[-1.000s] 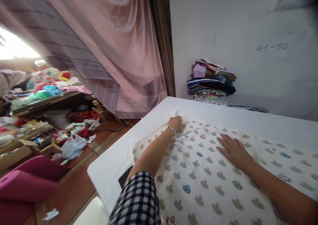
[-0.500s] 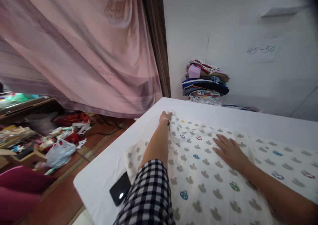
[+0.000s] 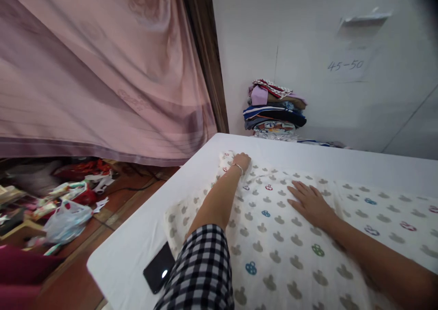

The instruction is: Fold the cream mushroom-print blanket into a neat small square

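The left hand [image 3: 242,161] rests at the far edge of the patterned cloth [image 3: 284,228], fingers bent under and knuckles up; whether fabric is pinched beneath them cannot be determined. The right hand [image 3: 311,203] lies palm down on the same cloth, nearer the body and to the right, with its fingers extended and spread wide. A thin bracelet [image 3: 237,167] encircles the left wrist. A black-and-white checked sleeve [image 3: 201,271] covers the left arm up to the forearm.

The patterned cloth is white, printed with grey motifs and scattered coloured mushroom shapes. It is spread over the bench [image 3: 119,250], rumpled along its left side, and extends past the right edge of view. A black smartphone [image 3: 159,268] lies on the bench, just beside the left sleeve and the cloth's near left portion; a bright reflection shows on its face.

Beyond the far edge of the bench, a stack of folded textiles [image 3: 275,114] stands against the white wall [image 3: 249,32]. A paper sheet [image 3: 347,68] on the wall reads "45-50". A pink curtain [image 3: 112,77] hangs at left. Below it, a plastic bag [image 3: 67,221] sits on the reddish-brown floor [image 3: 128,205].
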Tool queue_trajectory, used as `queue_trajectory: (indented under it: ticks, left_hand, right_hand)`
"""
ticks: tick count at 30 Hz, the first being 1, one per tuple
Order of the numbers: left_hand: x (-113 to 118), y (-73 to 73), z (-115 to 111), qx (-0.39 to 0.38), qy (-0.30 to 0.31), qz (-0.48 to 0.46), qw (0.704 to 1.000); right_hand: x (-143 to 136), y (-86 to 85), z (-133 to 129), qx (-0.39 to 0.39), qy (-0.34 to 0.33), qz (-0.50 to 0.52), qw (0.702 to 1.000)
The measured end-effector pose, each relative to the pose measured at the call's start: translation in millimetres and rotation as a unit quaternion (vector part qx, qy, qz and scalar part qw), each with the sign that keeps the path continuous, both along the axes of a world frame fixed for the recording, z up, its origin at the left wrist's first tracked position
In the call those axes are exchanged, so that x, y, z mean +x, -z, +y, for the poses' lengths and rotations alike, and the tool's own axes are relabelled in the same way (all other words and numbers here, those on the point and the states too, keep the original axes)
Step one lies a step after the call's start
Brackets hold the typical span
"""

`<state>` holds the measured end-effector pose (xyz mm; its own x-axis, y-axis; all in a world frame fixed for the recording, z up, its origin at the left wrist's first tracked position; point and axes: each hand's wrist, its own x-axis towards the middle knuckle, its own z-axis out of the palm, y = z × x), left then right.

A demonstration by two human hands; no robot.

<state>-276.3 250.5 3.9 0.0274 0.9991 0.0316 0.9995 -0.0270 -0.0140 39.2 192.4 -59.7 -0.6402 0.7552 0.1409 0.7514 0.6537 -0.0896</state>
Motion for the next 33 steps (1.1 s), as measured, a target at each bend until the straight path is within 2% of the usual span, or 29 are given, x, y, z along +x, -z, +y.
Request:
queue_trajectory:
  ticks: [2, 5, 10, 14, 17, 20, 23, 25, 29, 31, 33]
  left_hand:
    - [3, 2.5, 1, 0.004, -0.002, 0.005, 1.0]
    - [3, -2.5, 2, 0.028, -0.015, 0.007, 0.999]
    - [5, -14.4, 15, 0.083, -0.09, -0.003, 0.992]
    - [12, -6.7, 24, 0.053, -0.153, -0.03, 0.986]
    - [18, -2.4, 20, 0.039, -0.174, -0.045, 0.983]
    - [28, -1.7, 5, 0.055, -0.148, -0.051, 0.986]
    - [42, 6.3, -18, 0.056, -0.052, -0.066, 0.995]
    - [49, 16.5, -32, 0.02, -0.001, -0.076, 0.997]
    - [54, 30.1, -44, -0.039, -0.023, -0.087, 0.995]
    - [54, 28.9, -45, -0.05, -0.033, -0.086, 0.994]
    - [53, 25.3, -47, -0.055, -0.05, -0.082, 0.994]
  right_hand:
    - [0, 0.1, 0, 0.005, -0.004, 0.002, 1.0]
    - [0, 0.6, 1, 0.002, -0.008, 0.011, 1.0]
    - [0, 1.0, -1, -0.002, -0.006, 0.016, 1.0]
    - [0, 0.9, -1, 0.004, -0.009, 0.018, 1.0]
    - [-1, 0.6, -1, 0.004, -0.01, 0.016, 1.0]
    - [-1, -1.2, 0, -0.006, -0.006, 0.012, 1.0]
    - [-3, -5.3, -1, -0.025, -0.006, 0.014, 1.0]
    - [-5, -9.6, -1, -0.041, -0.006, 0.014, 0.999]
    - [-10, -25.1, 0, -0.095, 0.0, -0.002, 0.996]
    - [-6, -35.2, 2, -0.13, 0.001, 0.003, 0.991]
    - [8, -42.8, 5, -0.131, 0.014, 0.035, 0.991]
